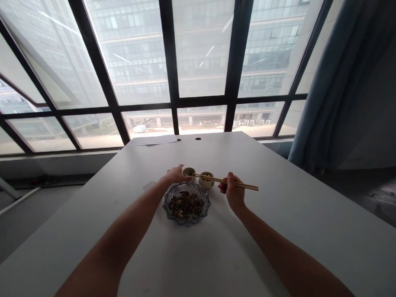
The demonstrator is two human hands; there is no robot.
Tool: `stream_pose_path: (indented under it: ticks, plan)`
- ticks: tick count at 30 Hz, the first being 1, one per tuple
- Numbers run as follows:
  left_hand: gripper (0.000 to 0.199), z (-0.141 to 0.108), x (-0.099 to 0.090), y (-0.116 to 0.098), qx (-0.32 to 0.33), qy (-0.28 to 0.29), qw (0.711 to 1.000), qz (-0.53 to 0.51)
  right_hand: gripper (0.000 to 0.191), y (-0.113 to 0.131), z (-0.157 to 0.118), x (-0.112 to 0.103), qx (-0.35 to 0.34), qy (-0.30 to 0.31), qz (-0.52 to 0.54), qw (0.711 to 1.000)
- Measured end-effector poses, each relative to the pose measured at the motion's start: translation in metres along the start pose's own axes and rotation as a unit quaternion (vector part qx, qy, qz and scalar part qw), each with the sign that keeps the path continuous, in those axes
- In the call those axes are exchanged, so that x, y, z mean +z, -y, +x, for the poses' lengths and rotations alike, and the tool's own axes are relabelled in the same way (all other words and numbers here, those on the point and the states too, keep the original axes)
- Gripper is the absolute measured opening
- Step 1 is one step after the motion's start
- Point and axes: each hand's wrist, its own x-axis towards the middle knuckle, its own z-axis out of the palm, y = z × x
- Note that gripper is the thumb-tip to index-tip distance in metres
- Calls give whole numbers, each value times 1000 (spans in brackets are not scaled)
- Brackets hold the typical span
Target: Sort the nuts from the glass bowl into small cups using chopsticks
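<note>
Chopsticks [240, 184] are gripped in the right hand [233, 188], to the right of the glass bowl [187, 222], and point left across the top of the right cup [206, 183] to the left cup [189, 171]. Both small cups sit just beyond the bowl, side by side; pale pieces [207, 177] show in the right one. Beside the left cup, the left hand [177, 174] has its thumb toward the cup; whether it grips it, I cannot tell. Dark brown and some paler pieces [186, 204] lie inside the bowl. Papers [155, 140] lie well beyond it, on the white table [195, 265].
</note>
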Motion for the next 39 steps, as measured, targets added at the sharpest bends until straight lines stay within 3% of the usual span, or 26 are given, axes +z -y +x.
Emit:
stream_pose_path:
  ticks: [5,11,16,19,23,28,32,39]
  plan:
    - [67,8,3,-2,21,-5,1000,12,52,-3,0,1,-18,-2,-11,1000]
    - [70,-4,-3,-8,88,-110,989,41,51,-7,-2,0,-54,9,-32,998]
    - [68,-16,-10,-10,141,-158,976,57,44,-11,-6,-2,-126,57,-95,986]
    - [65,-21,-12,-10,158,-167,971,65,39,-11,-10,0,-181,115,-162,963]
    - [65,-22,-10,-9,143,-165,973,73,32,-10,-14,4,-220,194,-194,936]
    - [68,-13,-9,-10,106,-139,982,70,36,1,-16,5,-212,161,-200,943]
    - [73,-7,-11,-9,51,-77,994,59,47,23,-11,1,-200,161,-178,950]
    - [76,2,-6,-1,21,-26,999,33,60,55,1,-1,-105,297,-176,932]
